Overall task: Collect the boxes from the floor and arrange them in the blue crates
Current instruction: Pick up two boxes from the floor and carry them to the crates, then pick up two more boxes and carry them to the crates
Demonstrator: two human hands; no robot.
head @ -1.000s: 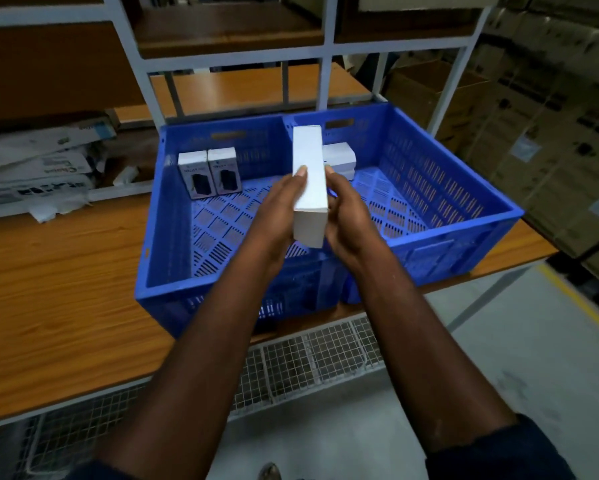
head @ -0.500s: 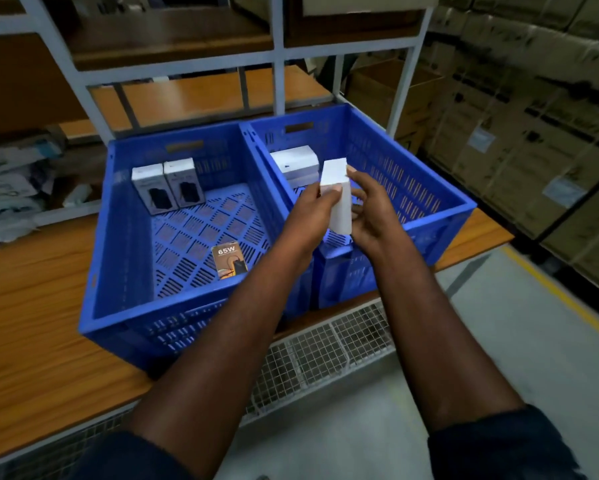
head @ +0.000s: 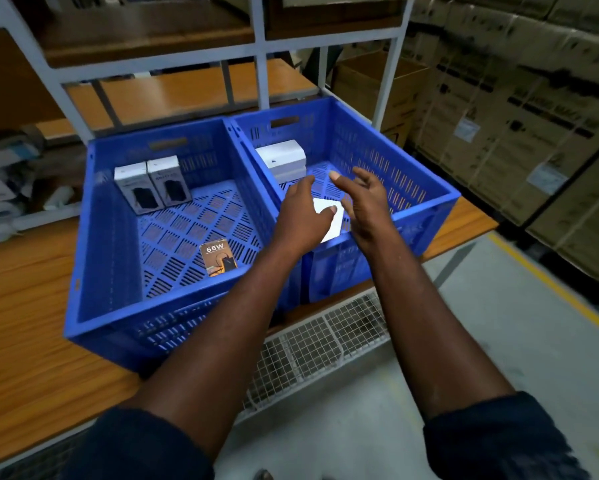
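Over the right crate, the left hand and right hand hover open, fingers loose, gripping nothing. A white box lies just below, between them; whether the left thumb touches it is unclear. Stacked boxes fill that crate's far left corner, while the left crate on the worktop holds two upright boxes far and an orange box near.

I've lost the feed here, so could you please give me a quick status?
Left hand, right hand open. White box in right crate, below them. Stacked boxes behind it, apart.
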